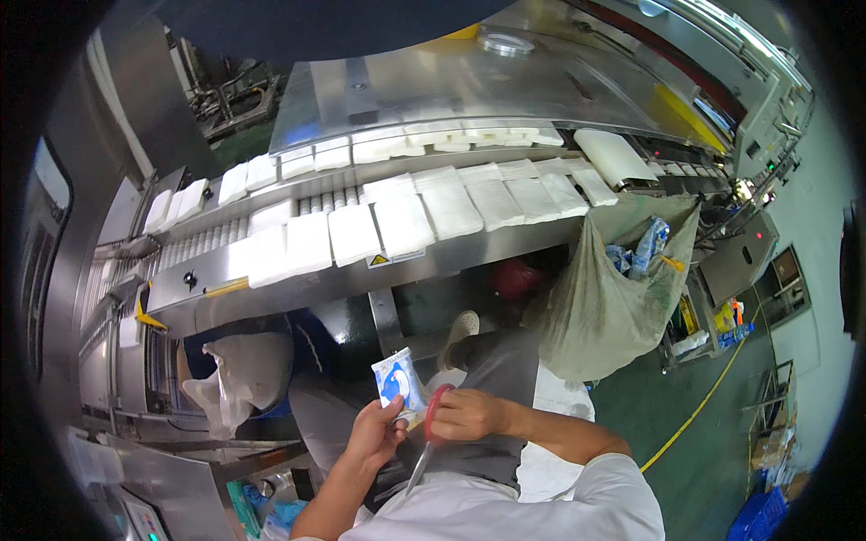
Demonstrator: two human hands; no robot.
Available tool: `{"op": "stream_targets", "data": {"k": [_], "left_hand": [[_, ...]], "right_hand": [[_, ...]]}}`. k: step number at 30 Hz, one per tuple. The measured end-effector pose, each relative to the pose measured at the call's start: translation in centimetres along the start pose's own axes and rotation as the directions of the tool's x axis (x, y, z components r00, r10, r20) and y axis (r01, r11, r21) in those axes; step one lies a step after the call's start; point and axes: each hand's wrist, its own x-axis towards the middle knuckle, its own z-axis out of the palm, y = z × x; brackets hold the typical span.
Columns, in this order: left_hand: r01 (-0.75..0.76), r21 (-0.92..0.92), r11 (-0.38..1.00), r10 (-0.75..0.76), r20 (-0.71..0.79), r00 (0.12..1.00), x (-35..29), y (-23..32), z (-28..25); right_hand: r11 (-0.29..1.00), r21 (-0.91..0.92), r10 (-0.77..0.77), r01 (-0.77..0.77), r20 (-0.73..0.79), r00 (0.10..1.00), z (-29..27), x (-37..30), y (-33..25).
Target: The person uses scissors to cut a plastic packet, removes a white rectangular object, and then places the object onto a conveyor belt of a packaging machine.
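We are holding a flat blue-and-white packet (pixel 395 375).
Our left hand (pixel 375 433) is pinching it; our right hand (pixel 469 415), clamping red-handled steel scissors (pixel 431 420), should be angling the blade (pixel 419 468) outward.

Place: factory production area | steel roller conveyor (pixel 325 287) | rows of white packs (pixel 404 224) | machinery (pixel 239 101) | yellow floor line (pixel 686 427)

Conveyor front (pixel 496 251): a yellow triangular warning sign (pixel 377 261) with a dark symbol, beside a pale strip (pixel 409 256) whose print is too small to read.
Packet (pixel 393 377) in the left hand (pixel 372 435): blue-and-white printed design; any lettering illegible.
Blue wrappers (pixel 647 247) in the cloth sack (pixel 595 311): printing unreadable.
Words and numbers: none legible.
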Motion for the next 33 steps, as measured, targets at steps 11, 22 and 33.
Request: {"op": "stream_targets", "data": {"k": [11, 22, 33], "left_hand": [[-0.160, 0.062, 0.985, 0.155, 0.081, 0.985, -0.5, 1.1, 1.5], [0.061, 0.065, 0.996, -0.070, 0.137, 0.988, -0.8, 1.5, 1.1], [0.115, 0.080, 0.990, -0.126, 0.146, 0.981, -0.5, 2.0, 0.8]], "right_hand": [[0.998, -0.007, 0.069, -0.070, -0.045, 0.997, 0.3, -1.2, 0.0], [0.992, -0.115, -0.056, 0.050, -0.052, 0.997, 0.2, 0.9, 1.8], [0.977, 0.186, 0.098, -0.106, 0.053, 0.994, -0.1, 0.9, 2.3]]}}
